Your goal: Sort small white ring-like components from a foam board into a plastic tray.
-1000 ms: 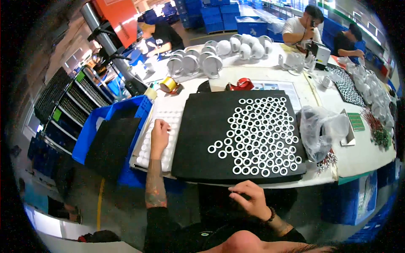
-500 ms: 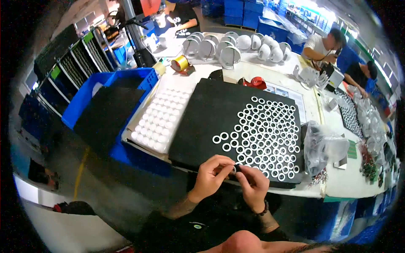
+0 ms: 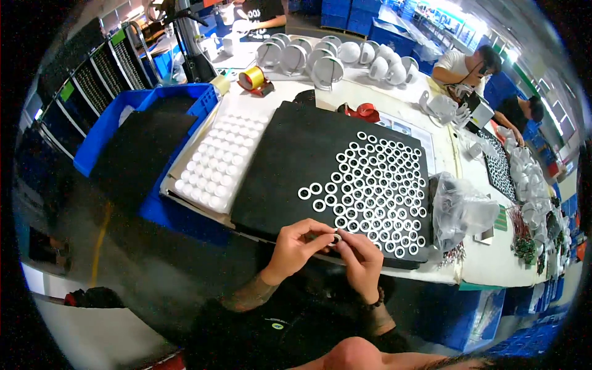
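Observation:
Just over the front edge of a black foam board point(image 3: 259, 179), my two hands meet at a small white ring with a dark centre point(image 3: 335, 239). The thumb and fingertips of my left hand point(image 3: 295, 248) pinch one side of it. On the other side, the fingers of my right hand point(image 3: 362, 259), with a beaded bracelet at the wrist, are closed on it too. Fingertips cover part of the ring. Beyond my hands, many similar white rings point(image 3: 368, 190) lie flat in a single layer on the right part of the board.
Left of the board, a shallow carton holds rows of white round caps point(image 3: 217, 163); a blue crate point(image 3: 83, 157) stands beyond it. A yellow tape roll point(image 3: 251, 78), a red tape dispenser point(image 3: 364, 112) and white round housings point(image 3: 327, 72) sit behind. A clear plastic bag point(image 3: 453, 206) lies right. Several people work farther off.
The whole scene has shifted a little left and up in view. Both hands keep hold of the ring, which now shows more of its face and dark centre between the fingertips.

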A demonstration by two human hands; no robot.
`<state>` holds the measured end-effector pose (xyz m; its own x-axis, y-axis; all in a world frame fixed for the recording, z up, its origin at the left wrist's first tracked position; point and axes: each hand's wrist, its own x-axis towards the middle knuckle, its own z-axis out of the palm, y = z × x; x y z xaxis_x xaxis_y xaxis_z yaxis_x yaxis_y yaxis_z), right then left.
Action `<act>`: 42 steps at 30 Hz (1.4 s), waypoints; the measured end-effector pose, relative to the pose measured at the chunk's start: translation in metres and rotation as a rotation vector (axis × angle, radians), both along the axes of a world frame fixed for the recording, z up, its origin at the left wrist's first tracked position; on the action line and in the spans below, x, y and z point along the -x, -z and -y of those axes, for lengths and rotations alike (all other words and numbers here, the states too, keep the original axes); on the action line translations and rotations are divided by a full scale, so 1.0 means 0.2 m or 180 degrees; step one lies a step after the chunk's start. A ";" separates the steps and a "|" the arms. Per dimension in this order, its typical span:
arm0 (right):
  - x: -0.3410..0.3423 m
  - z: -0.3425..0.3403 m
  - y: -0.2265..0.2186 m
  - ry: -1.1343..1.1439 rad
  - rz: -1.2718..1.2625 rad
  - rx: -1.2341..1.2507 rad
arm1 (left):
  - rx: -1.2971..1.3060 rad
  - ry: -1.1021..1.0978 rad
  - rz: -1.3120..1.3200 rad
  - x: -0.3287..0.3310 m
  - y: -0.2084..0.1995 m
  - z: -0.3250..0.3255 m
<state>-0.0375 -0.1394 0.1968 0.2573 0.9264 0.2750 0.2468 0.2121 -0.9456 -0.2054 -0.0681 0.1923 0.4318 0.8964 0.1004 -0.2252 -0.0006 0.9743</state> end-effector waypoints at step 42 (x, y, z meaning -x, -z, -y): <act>-1.80 -0.05 0.53 0.1227 0.1661 -0.0328 | -0.2531 -0.2729 -0.4610 1.10 0.10 -1.00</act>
<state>0.3219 -0.1301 0.0905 0.3743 0.7567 0.5359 0.7440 0.1000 -0.6607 -0.4253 0.1313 0.1723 0.0655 0.8217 0.5661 0.9846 -0.1454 0.0971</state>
